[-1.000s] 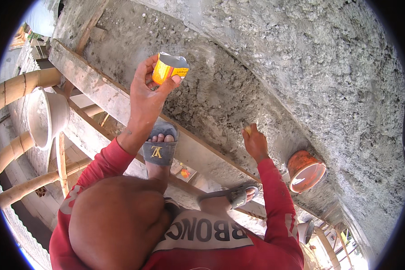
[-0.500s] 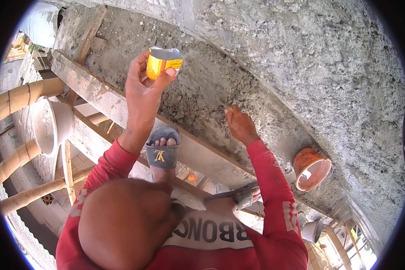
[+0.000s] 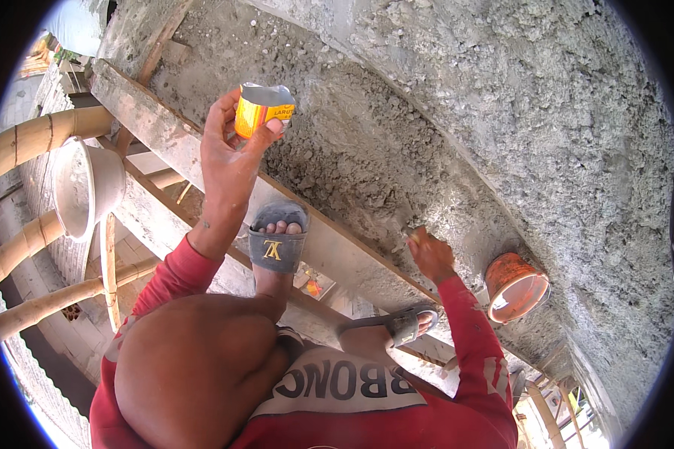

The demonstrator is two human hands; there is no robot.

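Observation:
My left hand [image 3: 231, 153] is closed round a small yellow packet [image 3: 256, 116], its top cut open and its inside silvery. It is held up above the plank, and what is in it cannot be made out. My right hand [image 3: 432, 256] grips the handle of a trowel [image 3: 406, 217], low over the grey, crumbly mortar [image 3: 352, 168]. The trowel's blade is blurred and hard to tell from the mortar.
A long wooden plank [image 3: 337, 243] edges the mortar bed, with my sandalled feet beside it. An orange bucket [image 3: 517, 286] leans near the rough plastered wall [image 3: 547, 112]. At left, a white basin [image 3: 90, 191] sits among bamboo poles [image 3: 49, 142], with gaps down to a lower level.
My right hand and the trowel have moved right and toward me across the mortar. My left hand, still holding the packet, has shifted slightly left.

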